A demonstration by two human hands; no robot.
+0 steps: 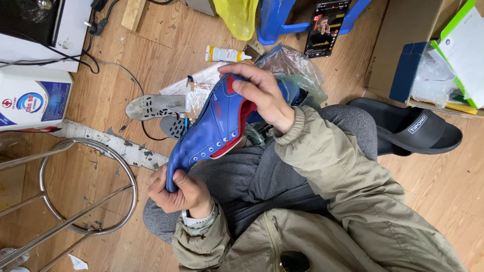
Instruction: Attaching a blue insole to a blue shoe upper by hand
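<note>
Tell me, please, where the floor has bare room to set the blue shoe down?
Bare wood lies right of the black slide sandal, below the cardboard box, and at the lower left inside the metal ring stand. It is crowded ahead of the blue shoe: insoles, glue tube, plastic bags.

blue shoe (214, 128) | left hand (179, 194) grips toe | right hand (262, 95) holds heel | over lap

Blue shoe (212, 131) — red lining, red trim — olive sleeves (322, 151)
</note>
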